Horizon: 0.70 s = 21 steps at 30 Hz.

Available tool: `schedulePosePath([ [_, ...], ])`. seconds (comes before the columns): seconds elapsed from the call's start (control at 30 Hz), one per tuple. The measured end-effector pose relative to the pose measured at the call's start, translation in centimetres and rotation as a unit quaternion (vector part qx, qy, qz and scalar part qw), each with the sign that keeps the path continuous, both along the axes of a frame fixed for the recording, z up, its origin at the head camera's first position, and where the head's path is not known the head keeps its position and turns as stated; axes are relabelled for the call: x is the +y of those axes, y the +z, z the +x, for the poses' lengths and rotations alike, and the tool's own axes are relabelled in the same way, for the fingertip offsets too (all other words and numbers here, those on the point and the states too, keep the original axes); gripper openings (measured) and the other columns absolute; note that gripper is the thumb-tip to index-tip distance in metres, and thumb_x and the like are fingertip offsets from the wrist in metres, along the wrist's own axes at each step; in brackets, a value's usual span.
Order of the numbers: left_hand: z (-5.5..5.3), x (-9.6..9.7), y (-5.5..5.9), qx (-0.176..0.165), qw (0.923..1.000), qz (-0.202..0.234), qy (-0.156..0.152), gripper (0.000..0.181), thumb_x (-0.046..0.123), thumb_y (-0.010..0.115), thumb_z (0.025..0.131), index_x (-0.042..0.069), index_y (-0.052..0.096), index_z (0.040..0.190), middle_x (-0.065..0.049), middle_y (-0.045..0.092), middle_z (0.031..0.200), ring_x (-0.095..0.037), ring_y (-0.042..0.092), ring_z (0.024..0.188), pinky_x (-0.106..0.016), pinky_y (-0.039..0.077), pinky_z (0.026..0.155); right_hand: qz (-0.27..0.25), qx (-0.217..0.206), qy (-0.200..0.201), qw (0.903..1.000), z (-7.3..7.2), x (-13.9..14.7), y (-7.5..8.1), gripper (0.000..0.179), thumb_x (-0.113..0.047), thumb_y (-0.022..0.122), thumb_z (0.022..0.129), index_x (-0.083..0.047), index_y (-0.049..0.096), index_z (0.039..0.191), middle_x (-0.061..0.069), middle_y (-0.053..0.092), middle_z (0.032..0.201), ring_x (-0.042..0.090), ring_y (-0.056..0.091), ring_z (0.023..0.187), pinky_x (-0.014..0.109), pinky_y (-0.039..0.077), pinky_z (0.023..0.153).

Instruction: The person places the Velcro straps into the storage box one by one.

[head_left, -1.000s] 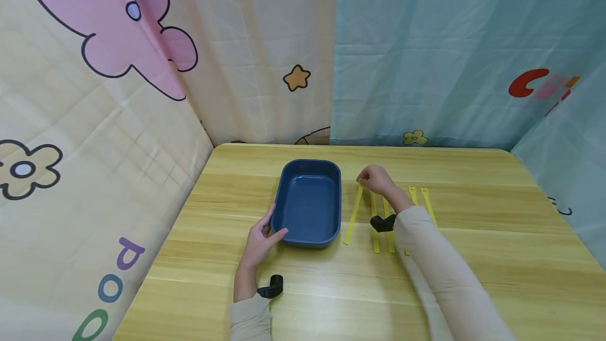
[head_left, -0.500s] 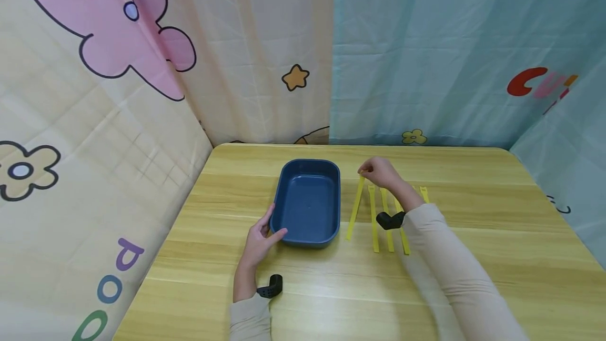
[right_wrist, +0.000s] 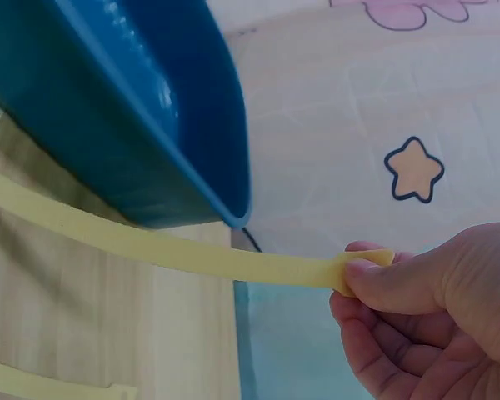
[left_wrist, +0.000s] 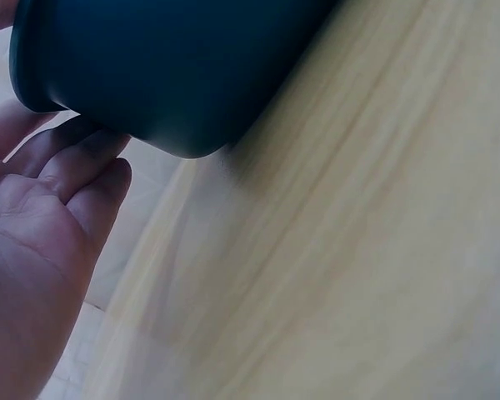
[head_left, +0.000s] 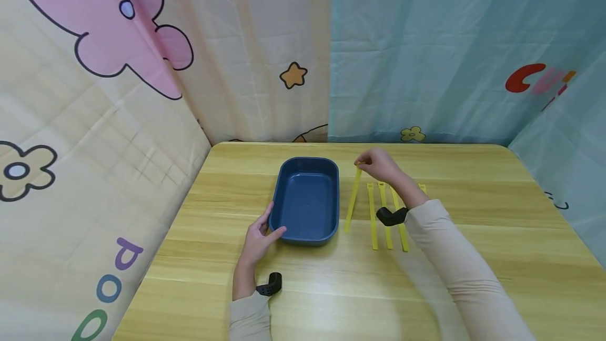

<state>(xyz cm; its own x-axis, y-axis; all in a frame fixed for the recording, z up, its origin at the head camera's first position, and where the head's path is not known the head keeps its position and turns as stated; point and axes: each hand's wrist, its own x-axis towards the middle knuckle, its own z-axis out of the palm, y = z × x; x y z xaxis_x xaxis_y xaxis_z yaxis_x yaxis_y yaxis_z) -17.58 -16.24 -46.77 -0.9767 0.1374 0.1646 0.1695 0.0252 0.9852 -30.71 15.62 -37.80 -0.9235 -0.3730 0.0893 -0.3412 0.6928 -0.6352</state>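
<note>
A blue rectangular plastic bin (head_left: 307, 209) stands on the table with nothing in it. My left hand (head_left: 255, 243) holds its near-left corner, thumb at the front and fingers along the left side; in the left wrist view the fingertips meet the outer wall of the bin (left_wrist: 167, 75). Right of the bin, my right hand (head_left: 381, 166) pinches the wide end of a yellow cable strap (head_left: 352, 199) between thumb and fingers. That strap (right_wrist: 192, 257) hangs down slantwise, slightly bowed in the right wrist view. Several more yellow straps (head_left: 372, 220) lie side by side under the right forearm, partly hidden.
The wooden table (head_left: 227, 214) reaches back to a hanging printed curtain (head_left: 255, 41) behind it. More curtain (head_left: 577, 172) hangs along the right side. A black wrist mount (head_left: 391, 217) on the right arm hangs over the straps.
My right hand has moved back and up from the table, lifting the pinched end of the strap. The strap's lower end has drawn backward with it. My left hand and the bin stay put.
</note>
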Motion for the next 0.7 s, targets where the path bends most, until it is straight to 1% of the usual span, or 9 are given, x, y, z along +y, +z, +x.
schedulePosePath([
  [0.23, 0.0, 0.0, -0.1, 0.002, 1.0000, 0.000, 0.003, 0.069, -0.004, 0.063, 0.083, -0.010, 0.025, 0.139, -0.020, 0.021, 0.147, -0.031, 0.022, 0.133, -0.037, 0.022, 0.105, -0.005, -0.004, 0.006, 1.0000, 0.4, -0.4, 1.3, 0.017, -0.004, 0.057, 0.090, 0.003, 0.068, 0.100, 0.016, 0.065, 0.096, 0.028, 0.061, 0.087, 0.040, 0.050, 0.075],
  [0.4, 0.0, 0.0, -0.4, 0.005, 1.0000, 0.005, 0.003, 0.068, -0.006, 0.063, 0.082, -0.011, 0.025, 0.139, -0.021, 0.021, 0.146, -0.032, 0.022, 0.133, -0.037, 0.021, 0.105, -0.010, 0.004, 0.012, 0.9999, 1.1, -0.5, 2.1, 0.016, -0.004, 0.058, 0.089, 0.003, 0.068, 0.100, 0.015, 0.066, 0.095, 0.028, 0.062, 0.087, 0.040, 0.051, 0.075],
  [0.53, -0.1, 0.0, -0.4, 0.005, 1.0000, 0.006, 0.003, 0.068, -0.006, 0.063, 0.082, -0.010, 0.025, 0.139, -0.021, 0.021, 0.146, -0.031, 0.022, 0.133, -0.037, 0.021, 0.105, -0.012, 0.010, 0.017, 0.9997, 1.6, -0.4, 2.6, 0.016, -0.003, 0.058, 0.089, 0.003, 0.068, 0.100, 0.016, 0.066, 0.096, 0.028, 0.062, 0.087, 0.040, 0.051, 0.076],
  [0.7, 0.0, 0.0, -0.2, 0.004, 1.0000, -0.002, 0.005, 0.069, -0.004, 0.064, 0.082, -0.010, 0.026, 0.139, -0.020, 0.022, 0.146, -0.029, 0.022, 0.133, -0.033, 0.022, 0.105, -0.007, 0.013, 0.017, 0.9998, 2.2, -0.5, 3.6, 0.016, -0.003, 0.058, 0.089, 0.003, 0.068, 0.100, 0.016, 0.066, 0.095, 0.028, 0.062, 0.086, 0.039, 0.051, 0.074],
])
